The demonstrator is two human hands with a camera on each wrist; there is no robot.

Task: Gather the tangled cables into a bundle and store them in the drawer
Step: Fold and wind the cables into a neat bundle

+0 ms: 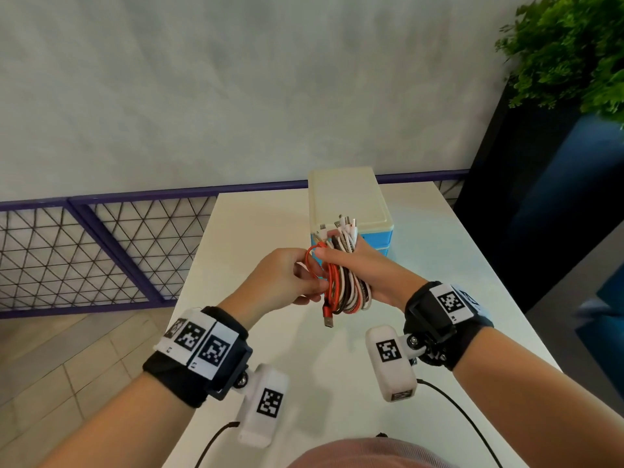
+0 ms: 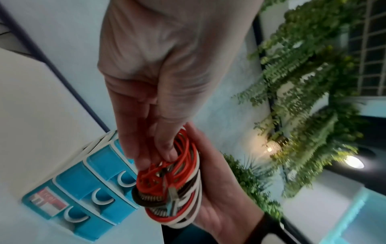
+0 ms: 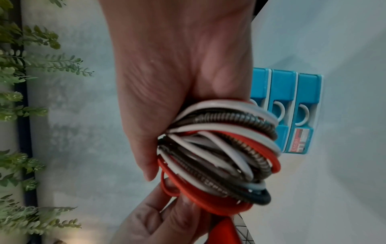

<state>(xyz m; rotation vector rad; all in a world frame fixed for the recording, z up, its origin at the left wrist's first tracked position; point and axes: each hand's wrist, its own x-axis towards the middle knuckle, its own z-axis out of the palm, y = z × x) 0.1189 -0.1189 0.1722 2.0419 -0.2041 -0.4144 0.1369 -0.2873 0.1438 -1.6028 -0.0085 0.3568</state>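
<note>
Red-and-white cable bundle (image 1: 344,282) gripped in right hand (image 1: 368,275), left hand (image 1: 280,278) pinching its red loop.

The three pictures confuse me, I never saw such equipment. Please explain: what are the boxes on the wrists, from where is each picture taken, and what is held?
A person works with bare hands; the wrist boxes are cameras. One picture comes from a head camera, the others look along each hand. The right hand grips a cable bundle, and the left hand pinches its red cable. On the white table stands a blue drawer unit, drawers closed.
</note>
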